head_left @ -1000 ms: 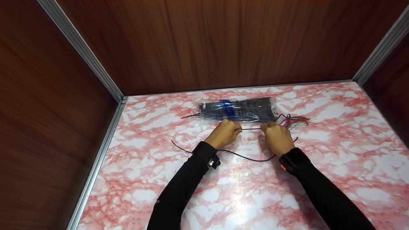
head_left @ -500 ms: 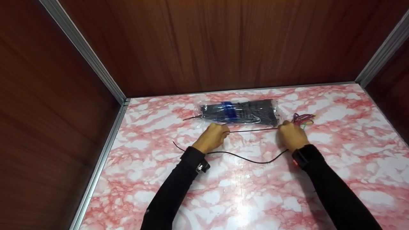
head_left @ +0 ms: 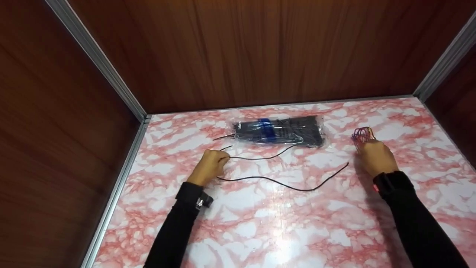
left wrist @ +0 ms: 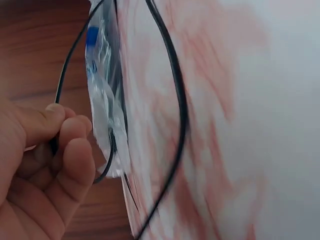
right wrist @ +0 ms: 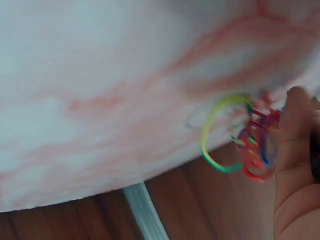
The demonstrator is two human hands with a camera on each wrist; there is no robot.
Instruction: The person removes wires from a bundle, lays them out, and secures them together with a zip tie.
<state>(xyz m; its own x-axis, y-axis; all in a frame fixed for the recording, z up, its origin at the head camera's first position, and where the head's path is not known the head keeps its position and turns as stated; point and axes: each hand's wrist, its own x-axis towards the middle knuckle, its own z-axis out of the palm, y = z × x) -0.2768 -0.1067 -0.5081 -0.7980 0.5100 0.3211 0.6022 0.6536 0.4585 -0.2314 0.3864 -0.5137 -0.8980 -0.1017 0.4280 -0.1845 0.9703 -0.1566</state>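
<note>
My left hand [head_left: 210, 166] pinches a thin black cord [head_left: 256, 159] between thumb and fingertips. From there the cord trails right toward the bag, and a short end sticks out past the hand. A second length of black cord [head_left: 275, 181] curves across the table in front; in the left wrist view this black cord [left wrist: 181, 100] passes close by. At the right, my right hand [head_left: 378, 158] grips a bundle of thin coloured strands [head_left: 361, 134]. In the right wrist view the coloured strands [right wrist: 255, 142] form red, blue and yellow-green loops beside the fingers.
A clear plastic bag [head_left: 277, 130] of long black strips with a blue band lies toward the back of the table. Thin black ends poke out at its left. Brown wood-look panels [head_left: 253, 56] with metal edging [head_left: 111, 78] enclose the red-and-white marbled table [head_left: 260, 230].
My right hand has let go of the black cord, moved right and taken hold of the coloured bundle, shifting it slightly. My left hand has drawn its end of the cord leftward.
</note>
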